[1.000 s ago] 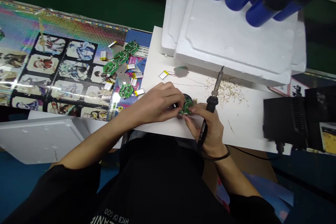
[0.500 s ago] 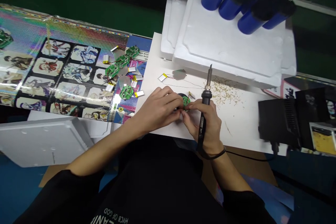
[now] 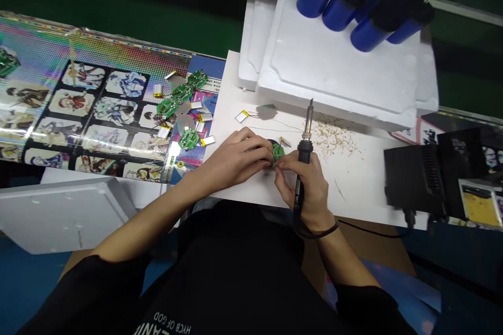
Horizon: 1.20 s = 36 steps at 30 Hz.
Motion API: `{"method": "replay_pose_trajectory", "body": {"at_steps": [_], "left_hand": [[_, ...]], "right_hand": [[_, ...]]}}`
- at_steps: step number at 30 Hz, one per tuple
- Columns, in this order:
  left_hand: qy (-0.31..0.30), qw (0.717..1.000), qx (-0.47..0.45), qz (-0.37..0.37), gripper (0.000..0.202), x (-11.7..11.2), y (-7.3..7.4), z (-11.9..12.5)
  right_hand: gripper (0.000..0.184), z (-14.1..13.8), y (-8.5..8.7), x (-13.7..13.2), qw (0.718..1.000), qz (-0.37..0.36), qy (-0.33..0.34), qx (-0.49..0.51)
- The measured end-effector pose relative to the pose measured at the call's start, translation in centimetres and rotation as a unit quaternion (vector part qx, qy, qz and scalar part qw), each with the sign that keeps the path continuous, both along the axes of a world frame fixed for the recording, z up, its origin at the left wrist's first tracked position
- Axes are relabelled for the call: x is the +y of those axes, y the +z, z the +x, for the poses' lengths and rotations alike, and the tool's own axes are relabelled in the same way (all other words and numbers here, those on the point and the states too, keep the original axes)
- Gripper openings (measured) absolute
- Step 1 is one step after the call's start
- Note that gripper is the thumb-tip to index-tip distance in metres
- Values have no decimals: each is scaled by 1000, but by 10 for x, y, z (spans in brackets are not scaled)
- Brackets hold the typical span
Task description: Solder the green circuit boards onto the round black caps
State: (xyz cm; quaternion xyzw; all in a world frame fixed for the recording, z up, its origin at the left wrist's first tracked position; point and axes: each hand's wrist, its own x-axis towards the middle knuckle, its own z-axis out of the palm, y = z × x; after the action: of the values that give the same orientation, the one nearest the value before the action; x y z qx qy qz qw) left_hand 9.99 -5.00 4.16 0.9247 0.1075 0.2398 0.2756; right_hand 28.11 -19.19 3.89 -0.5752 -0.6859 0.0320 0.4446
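A green circuit board lies between my hands on the white work surface, partly covered by fingers. My left hand is closed at its left edge, fingertips pressed on it. My right hand holds a soldering iron, its metal tip pointing up and away from the board. The same hand's thumb and forefinger pinch at the board's lower right edge; what lies between them is too small to make out. A small battery with a yellow end sits just beyond the board. Thin wire runs across the surface behind it.
White foam trays bearing several blue cylinders stand at the back. To the right are a black soldering station and a yellow sponge. Several boards and batteries lie left. Another battery and grey disc lie ahead.
My right thumb and forefinger have shifted slightly at the board's edge, and a little more of the board shows. The soldering iron stays in the right hand, and the view has shifted slightly.
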Motion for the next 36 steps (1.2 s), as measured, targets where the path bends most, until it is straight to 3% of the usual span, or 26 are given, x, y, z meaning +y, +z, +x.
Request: {"method": "replay_pose_trajectory", "body": {"at_steps": [4, 9, 11, 14, 20, 36], "left_hand": [[-13, 998, 28, 57, 16, 1, 9, 4], [-22, 994, 61, 93, 18, 5, 17, 9], [-25, 991, 69, 114, 19, 6, 19, 9], [-34, 987, 81, 135, 20, 8, 20, 10], [-49, 986, 97, 128, 20, 11, 24, 10], [-37, 987, 81, 137, 18, 9, 21, 10]], "right_hand": [[22, 5, 13, -14, 991, 5, -17, 131], [34, 15, 31, -30, 949, 60, -88, 296], [26, 18, 34, -38, 946, 58, -93, 305], [18, 22, 33, -54, 961, 34, -65, 266], [22, 24, 25, -68, 993, 10, -61, 101], [18, 22, 30, -54, 999, 17, -33, 11]]}}
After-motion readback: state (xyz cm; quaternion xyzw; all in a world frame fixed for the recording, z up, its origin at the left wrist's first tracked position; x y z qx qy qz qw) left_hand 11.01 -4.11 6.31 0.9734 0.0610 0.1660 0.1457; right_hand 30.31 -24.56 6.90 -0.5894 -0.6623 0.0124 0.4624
